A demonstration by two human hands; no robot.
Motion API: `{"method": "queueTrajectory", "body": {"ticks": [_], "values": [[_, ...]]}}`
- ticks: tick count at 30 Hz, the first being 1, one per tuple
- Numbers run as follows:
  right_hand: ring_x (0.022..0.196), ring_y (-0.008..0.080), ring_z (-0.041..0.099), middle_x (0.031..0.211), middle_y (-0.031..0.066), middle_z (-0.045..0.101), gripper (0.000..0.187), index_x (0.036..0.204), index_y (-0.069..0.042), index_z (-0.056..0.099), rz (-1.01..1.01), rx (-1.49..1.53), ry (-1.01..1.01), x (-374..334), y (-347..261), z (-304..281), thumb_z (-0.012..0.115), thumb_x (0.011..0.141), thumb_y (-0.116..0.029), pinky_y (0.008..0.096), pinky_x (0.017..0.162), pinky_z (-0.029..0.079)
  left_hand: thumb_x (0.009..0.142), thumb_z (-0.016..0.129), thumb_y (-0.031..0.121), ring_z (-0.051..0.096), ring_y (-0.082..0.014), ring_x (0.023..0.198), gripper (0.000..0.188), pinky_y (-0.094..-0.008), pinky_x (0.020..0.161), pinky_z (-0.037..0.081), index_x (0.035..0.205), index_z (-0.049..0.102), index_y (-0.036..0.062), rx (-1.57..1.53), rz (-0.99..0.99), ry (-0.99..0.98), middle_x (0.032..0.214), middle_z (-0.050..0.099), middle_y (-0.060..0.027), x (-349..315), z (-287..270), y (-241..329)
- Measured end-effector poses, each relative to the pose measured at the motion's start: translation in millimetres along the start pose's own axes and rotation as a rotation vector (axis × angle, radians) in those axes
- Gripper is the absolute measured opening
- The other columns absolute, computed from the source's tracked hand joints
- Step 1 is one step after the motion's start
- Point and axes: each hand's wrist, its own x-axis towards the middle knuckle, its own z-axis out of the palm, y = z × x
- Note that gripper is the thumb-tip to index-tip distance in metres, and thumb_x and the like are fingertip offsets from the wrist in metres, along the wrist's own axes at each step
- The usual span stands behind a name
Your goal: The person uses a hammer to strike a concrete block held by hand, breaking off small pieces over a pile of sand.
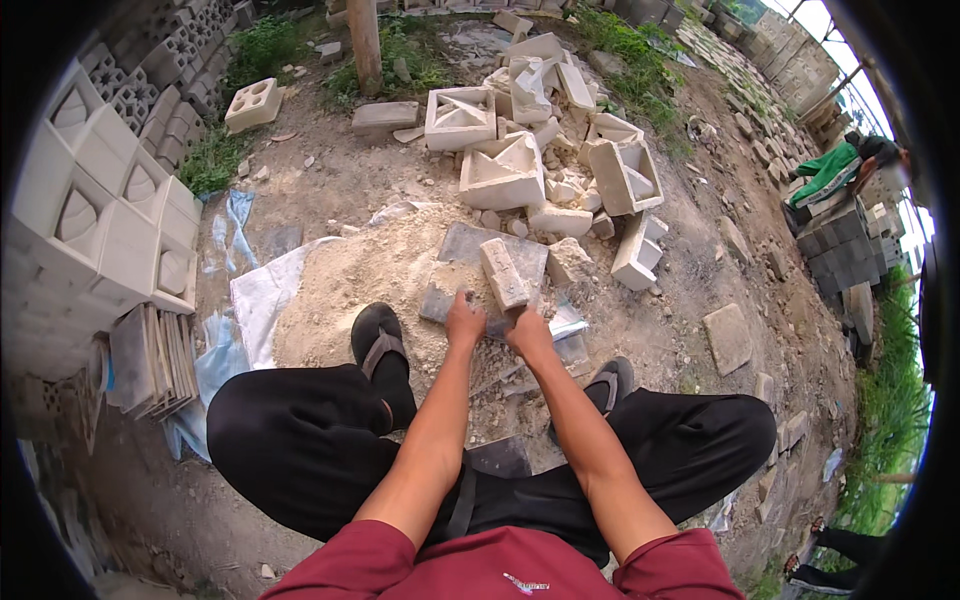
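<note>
A flat grey board [462,243], dusted with pale sand, lies in front of me between my feet and the rubble. On it rests an oblong pale block [503,272], slightly slanted. My left hand [465,320] is closed at the board's near edge, left of the block, thumb on top. My right hand [528,332] closes at the same edge, close by the block's near end. The undersides of both hands are hidden. A heap of pale sand [340,290] spreads to the left over a white sheet [262,300].
Broken pale moulded blocks [502,170] pile up beyond the board. Stacked pale blocks [110,200] and upright thin boards [155,360] stand at left. A flat stone slab [728,338] lies right. A person in green [828,172] bends over grey blocks [840,245] at far right.
</note>
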Motion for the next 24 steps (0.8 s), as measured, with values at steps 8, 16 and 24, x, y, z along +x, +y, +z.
{"method": "queueTrajectory", "body": {"ticks": [8,16,24], "values": [[0.087,0.0403,0.066,0.084,0.0308,0.065,0.045,0.079,0.010,0.065,0.028,0.221,0.107,38,27,-54,0.069,0.068,-0.033,0.0433,0.074,0.053,0.077,0.059,0.021,0.063,-0.0345,0.080,0.042,-0.0446,0.075,0.049,0.117,0.054,0.0096,-0.012,-0.025,0.014,0.083,0.064,-0.0154,-4,9,-12],[0.095,0.0434,0.063,0.096,0.0329,0.063,0.050,0.104,0.014,0.055,0.083,0.103,0.114,-1,18,10,0.070,0.073,-0.022,0.0461,0.082,0.051,0.078,0.059,0.024,0.064,-0.0344,0.083,0.043,-0.0445,0.077,0.049,0.118,0.054,0.0120,0.014,-0.096,0.011,0.087,0.066,-0.0151,-4,1,1],[0.086,0.0424,0.065,0.083,0.0328,0.064,0.051,0.082,0.012,0.064,-0.024,0.268,0.035,16,-13,-22,0.071,0.066,-0.036,0.0464,0.075,0.053,0.080,0.057,0.026,0.064,-0.0379,0.087,0.042,-0.0466,0.078,0.048,0.120,0.052,0.0129,-0.039,-0.151,0.013,0.091,0.067,-0.0176,-7,-4,-11]]}}
